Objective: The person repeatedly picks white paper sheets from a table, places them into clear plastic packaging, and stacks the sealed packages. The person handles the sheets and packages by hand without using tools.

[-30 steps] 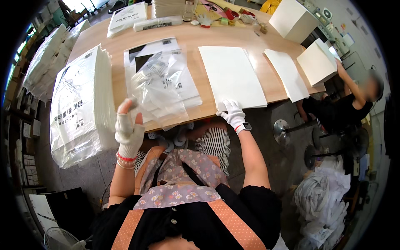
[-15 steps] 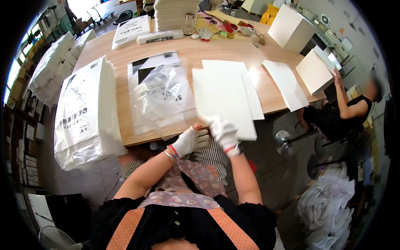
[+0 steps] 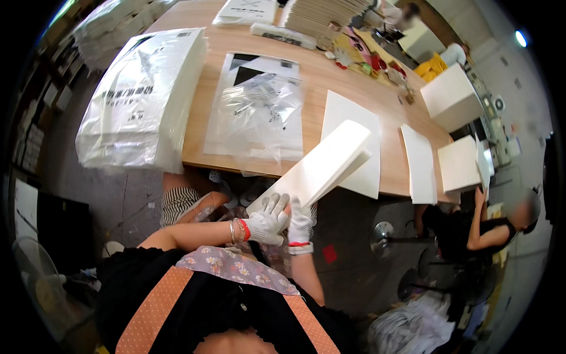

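Observation:
A curved stack of white paper sheets (image 3: 327, 156) rises at a slant over the table's front edge, its near end between my two gloved hands. My left hand (image 3: 268, 223) lies against the left side of that end, fingers closed on it. On the other side, my right hand (image 3: 300, 223) grips the sheets, fingers pointing up. More white sheets (image 3: 359, 127) lie flat on the table behind. Left of them are clear plastic bags (image 3: 256, 112) with black print, beside a tall pile of bagged paper packs (image 3: 141, 97).
The wooden table (image 3: 197, 138) also bears another sheet stack (image 3: 417, 162) on the right and a tall paper pile (image 3: 324, 17) at the back, near tape rolls and a glass jar (image 3: 328, 35). At the right a seated person (image 3: 480, 227) handles sheets by a paper block (image 3: 458, 165).
The upper sheets have left the flat stack and now stand slanted and bent between my hands. My left hand has come onto them. The view has turned and shifted.

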### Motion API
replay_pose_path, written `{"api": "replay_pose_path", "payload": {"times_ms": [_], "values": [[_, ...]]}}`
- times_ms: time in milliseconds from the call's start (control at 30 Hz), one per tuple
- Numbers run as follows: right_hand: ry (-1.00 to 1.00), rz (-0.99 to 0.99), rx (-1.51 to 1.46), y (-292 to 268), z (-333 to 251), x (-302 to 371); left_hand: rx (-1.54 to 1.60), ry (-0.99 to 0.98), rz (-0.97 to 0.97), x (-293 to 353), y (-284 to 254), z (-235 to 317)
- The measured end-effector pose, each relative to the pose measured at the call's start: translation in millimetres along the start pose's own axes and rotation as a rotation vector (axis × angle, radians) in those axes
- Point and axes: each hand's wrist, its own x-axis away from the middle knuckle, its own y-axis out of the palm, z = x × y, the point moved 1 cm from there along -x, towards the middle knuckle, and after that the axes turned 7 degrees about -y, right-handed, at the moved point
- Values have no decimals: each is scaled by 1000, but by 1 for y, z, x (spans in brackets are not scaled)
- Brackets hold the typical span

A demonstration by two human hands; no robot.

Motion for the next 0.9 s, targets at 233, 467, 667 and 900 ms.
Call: {"api": "replay_pose_path", "payload": {"times_ms": [233, 467, 667, 900], "values": [[35, 45, -55, -28, -5, -4, 152, -120, 786, -19, -125, -57], [-378, 32, 363, -57, -100, 8, 737, -299, -74, -74, -175, -110], [-471, -266, 764, -71, -99, 26, 1804, -55, -17, -117, -172, -148], [33, -562, 1499, -7, -87, -53, 369, 23, 51, -87, -83, -8]]}}
